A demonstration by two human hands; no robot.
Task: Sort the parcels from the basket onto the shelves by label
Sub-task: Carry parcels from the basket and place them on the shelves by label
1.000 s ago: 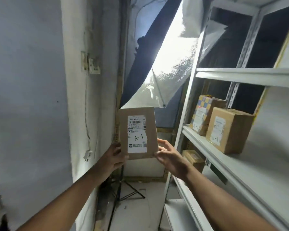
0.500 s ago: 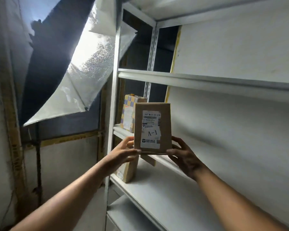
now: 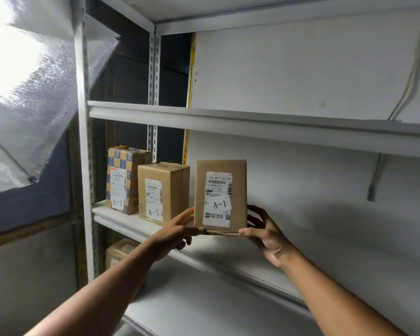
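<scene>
Over the shelf (image 3: 131, 223), both hands, left (image 3: 177, 232) and right (image 3: 264, 235), grip an upright A-1 parcel (image 3: 220, 197) by its bottom corners

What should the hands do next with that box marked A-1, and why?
Probably set the held box down on the shelf, right of the two boxes already labelled A-1. Both hands hold its bottom corners just above that shelf.

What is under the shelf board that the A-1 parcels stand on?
Below that shelf board, one more brown parcel sits at the left on the lower shelf. The left forearm covers part of it, and its label cannot be read.
</scene>
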